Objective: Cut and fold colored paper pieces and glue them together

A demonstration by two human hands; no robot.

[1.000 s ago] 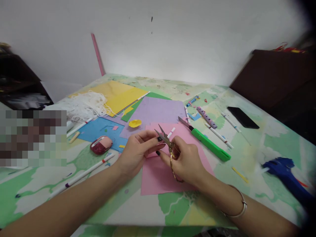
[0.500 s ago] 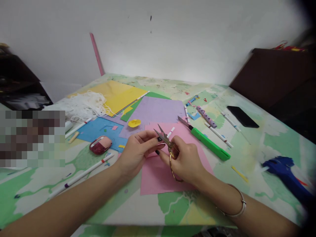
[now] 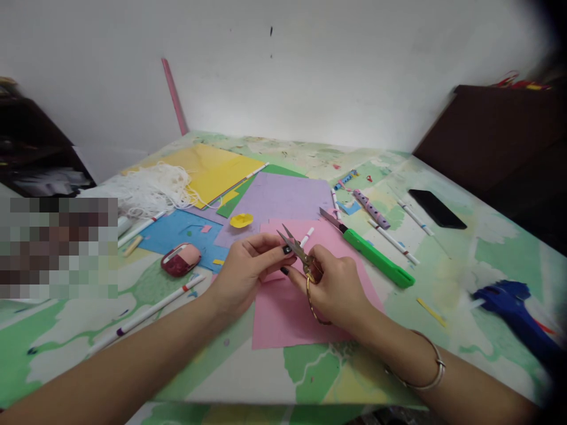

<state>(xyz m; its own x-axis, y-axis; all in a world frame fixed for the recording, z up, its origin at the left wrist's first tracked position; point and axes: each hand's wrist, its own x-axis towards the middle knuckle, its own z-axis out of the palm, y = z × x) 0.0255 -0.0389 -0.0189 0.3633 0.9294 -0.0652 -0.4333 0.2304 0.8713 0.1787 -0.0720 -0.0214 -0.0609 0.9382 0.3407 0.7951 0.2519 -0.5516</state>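
Note:
My right hand [image 3: 340, 284] is closed round the gold handles of a small pair of scissors [image 3: 297, 248]. The blades are slightly parted and point up and left, close against my left fingertips. My left hand [image 3: 248, 267] is pinched shut, thumb against fingers; whatever lies in the pinch is too small and hidden to name. Both hands are over a pink sheet [image 3: 287, 321]. Just behind the blades lies a white stick with a red band [image 3: 306, 237]. A green craft knife [image 3: 376, 257] with its blade out rests right of my hands.
A yellow paper cup shape [image 3: 241, 221] sits on a purple sheet [image 3: 287, 195]. White yarn [image 3: 155, 189] is heaped at left, near a pink and maroon case [image 3: 181, 260]. At right are a black phone [image 3: 436, 208] and a blue glue gun [image 3: 509, 307]. A pixelated patch hides the far left.
The hands and scissors hold almost the same pose. Only a very slight shift of the view shows, and the blades look marginally closer together.

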